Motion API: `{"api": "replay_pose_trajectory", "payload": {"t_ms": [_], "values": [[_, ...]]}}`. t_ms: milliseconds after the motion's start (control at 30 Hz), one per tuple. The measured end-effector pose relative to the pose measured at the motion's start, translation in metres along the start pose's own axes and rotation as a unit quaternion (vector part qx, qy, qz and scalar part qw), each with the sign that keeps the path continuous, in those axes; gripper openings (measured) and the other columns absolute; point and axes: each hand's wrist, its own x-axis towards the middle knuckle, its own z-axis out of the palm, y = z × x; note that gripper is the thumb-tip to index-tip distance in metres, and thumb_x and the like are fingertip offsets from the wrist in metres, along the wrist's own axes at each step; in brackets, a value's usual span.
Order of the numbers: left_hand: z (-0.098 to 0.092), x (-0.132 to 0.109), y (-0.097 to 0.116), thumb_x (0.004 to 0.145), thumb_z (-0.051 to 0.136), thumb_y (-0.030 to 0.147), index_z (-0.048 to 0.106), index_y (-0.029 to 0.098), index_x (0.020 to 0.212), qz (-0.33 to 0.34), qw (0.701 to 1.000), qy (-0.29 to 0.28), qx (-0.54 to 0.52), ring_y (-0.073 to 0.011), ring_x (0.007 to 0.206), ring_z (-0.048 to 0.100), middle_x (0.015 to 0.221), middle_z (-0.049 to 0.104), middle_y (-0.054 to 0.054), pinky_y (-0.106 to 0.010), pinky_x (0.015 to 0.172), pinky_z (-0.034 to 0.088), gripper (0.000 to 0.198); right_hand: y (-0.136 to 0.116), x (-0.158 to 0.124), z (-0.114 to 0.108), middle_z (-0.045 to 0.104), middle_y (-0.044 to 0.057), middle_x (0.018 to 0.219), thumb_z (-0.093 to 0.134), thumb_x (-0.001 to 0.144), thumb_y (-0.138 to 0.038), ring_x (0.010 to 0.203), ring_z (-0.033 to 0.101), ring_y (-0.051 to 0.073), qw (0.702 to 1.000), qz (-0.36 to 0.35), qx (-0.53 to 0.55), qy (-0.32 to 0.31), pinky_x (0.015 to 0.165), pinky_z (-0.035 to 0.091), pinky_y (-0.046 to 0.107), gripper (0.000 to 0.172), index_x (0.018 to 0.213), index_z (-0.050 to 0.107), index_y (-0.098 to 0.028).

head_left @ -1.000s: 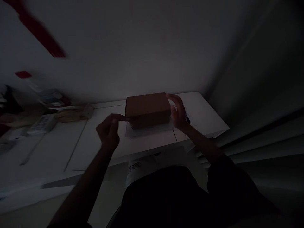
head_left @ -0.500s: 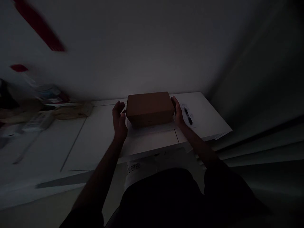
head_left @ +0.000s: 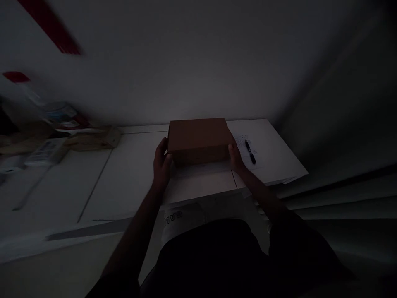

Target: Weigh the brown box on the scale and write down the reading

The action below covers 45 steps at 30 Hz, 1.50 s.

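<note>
A closed brown cardboard box [head_left: 200, 134] sits on the white table [head_left: 198, 184], near the wall. My left hand [head_left: 161, 163] grips the box's left side, thumb toward the front corner and fingers along the side. At the opposite end, my right hand [head_left: 235, 156] is pressed to the right side, its thumb at the front corner and its other fingers partly hidden behind the box. Just right of that hand, a black pen [head_left: 250, 152] lies on a sheet of paper with handwriting [head_left: 242, 140].
Blurred items crowd the left of the table, among them a clear bottle with a red cap [head_left: 17, 77] and a brownish package [head_left: 91, 140]. A red strip [head_left: 51, 27] hangs on the wall. Pale curtain-like folds [head_left: 335, 198] border the right side. The room is dim.
Both hands have closed in on the box; the left, which was apart from it with fingers spread, now touches its side. The whole view has shifted slightly.
</note>
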Motion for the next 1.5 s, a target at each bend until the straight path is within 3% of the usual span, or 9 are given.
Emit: {"api": "replay_pose_trajectory", "payload": {"t_ms": [133, 533, 733, 867, 1067, 1500], "values": [[0.001, 0.000, 0.008, 0.098, 0.056, 0.046, 0.049, 0.022, 0.147, 0.010, 1.000, -0.015, 0.012, -0.0262, 0.136, 0.048, 0.148, 0.048, -0.013, -0.039, 0.110, 0.045, 0.056, 0.007, -0.002, 0.001, 0.049, 0.010, 0.146, 0.030, 0.092, -0.084, 0.145, 0.034, 0.027, 1.000, 0.001, -0.020, 0.008, 0.124, 0.024, 0.050, 0.084, 0.149, 0.044, -0.024], [0.002, -0.003, 0.007, 0.095, 0.059, 0.048, 0.045, 0.023, 0.149, -0.008, 0.999, -0.038, 0.016, -0.0298, 0.139, 0.043, 0.150, 0.044, -0.014, -0.042, 0.111, 0.045, 0.061, 0.002, -0.002, 0.001, 0.050, 0.015, 0.144, 0.025, 0.091, -0.086, 0.142, 0.040, 0.028, 1.000, 0.018, 0.009, -0.012, 0.120, 0.034, 0.046, 0.090, 0.146, 0.046, -0.018], [0.003, -0.003, 0.006, 0.093, 0.061, 0.053, 0.044, 0.025, 0.150, -0.027, 0.999, -0.041, 0.006, -0.0318, 0.139, 0.043, 0.152, 0.041, -0.015, -0.045, 0.110, 0.045, 0.065, 0.003, -0.004, -0.001, 0.049, 0.013, 0.145, 0.019, 0.091, -0.087, 0.148, 0.029, 0.027, 0.999, 0.031, -0.039, -0.005, 0.125, 0.020, 0.047, 0.090, 0.147, 0.046, -0.021], [0.004, -0.003, 0.004, 0.095, 0.060, 0.052, 0.044, 0.026, 0.149, -0.019, 0.999, -0.043, 0.011, -0.0301, 0.138, 0.044, 0.151, 0.041, -0.014, -0.042, 0.109, 0.046, 0.063, 0.005, -0.005, -0.001, 0.049, 0.013, 0.145, 0.019, 0.092, -0.084, 0.148, 0.030, 0.026, 0.998, 0.025, -0.049, -0.001, 0.126, 0.017, 0.048, 0.087, 0.147, 0.045, -0.021], [0.003, -0.003, 0.004, 0.094, 0.059, 0.054, 0.043, 0.025, 0.150, -0.016, 0.999, -0.040, 0.014, -0.0303, 0.138, 0.044, 0.150, 0.042, -0.015, -0.041, 0.108, 0.047, 0.064, -0.003, -0.004, -0.002, 0.050, 0.015, 0.143, 0.022, 0.090, -0.086, 0.145, 0.035, 0.027, 0.999, 0.026, -0.026, -0.011, 0.124, 0.024, 0.045, 0.089, 0.145, 0.045, -0.019], [0.003, -0.004, 0.004, 0.094, 0.058, 0.055, 0.041, 0.024, 0.149, -0.024, 0.999, -0.040, 0.013, -0.0313, 0.141, 0.040, 0.150, 0.042, -0.015, -0.045, 0.113, 0.040, 0.066, -0.003, -0.005, -0.004, 0.049, 0.016, 0.143, 0.025, 0.093, -0.082, 0.144, 0.035, 0.030, 0.999, 0.016, -0.030, -0.011, 0.124, 0.023, 0.050, 0.084, 0.143, 0.046, -0.018]]}}
